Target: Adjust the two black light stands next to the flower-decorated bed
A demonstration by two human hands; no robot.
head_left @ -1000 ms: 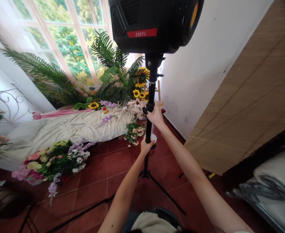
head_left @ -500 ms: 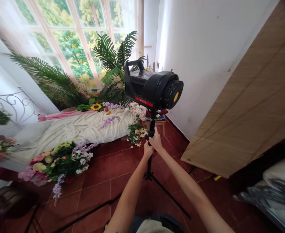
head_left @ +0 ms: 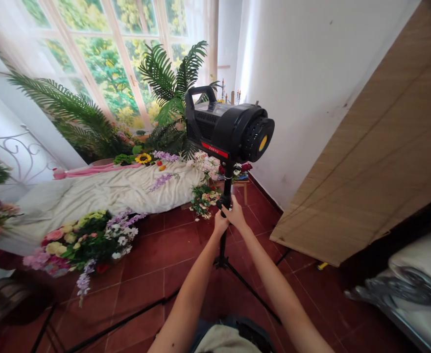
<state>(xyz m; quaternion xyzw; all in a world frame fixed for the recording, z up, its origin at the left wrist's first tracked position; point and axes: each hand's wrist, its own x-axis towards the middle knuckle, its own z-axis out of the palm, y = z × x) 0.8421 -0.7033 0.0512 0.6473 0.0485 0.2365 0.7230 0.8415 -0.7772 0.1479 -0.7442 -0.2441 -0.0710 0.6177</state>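
A black studio light [head_left: 219,127] with a red label and a yellow disc in its front is mounted on top of a black light stand [head_left: 223,250]. My left hand [head_left: 221,223] is closed round the stand's pole, just under a collar [head_left: 223,202]. Slightly higher, at the collar, my right hand [head_left: 235,213] grips the stand from the right side. Its fingers are partly hidden behind the pole. The stand's legs spread over the red tiled floor [head_left: 145,264].
A bed with a cream cover [head_left: 120,196] lies left, flowers [head_left: 86,240] beside it. Palm leaves [head_left: 160,73] rise behind the light. A woven blind [head_left: 347,147] leans at right, near an ornate silver frame [head_left: 399,289]. Another dark lamp [head_left: 13,299] stands lower left.
The whole view has shifted slightly, so the light and stand appear a little further left. My right hand has changed its hold slightly at the collar; both hands stay on the stand.
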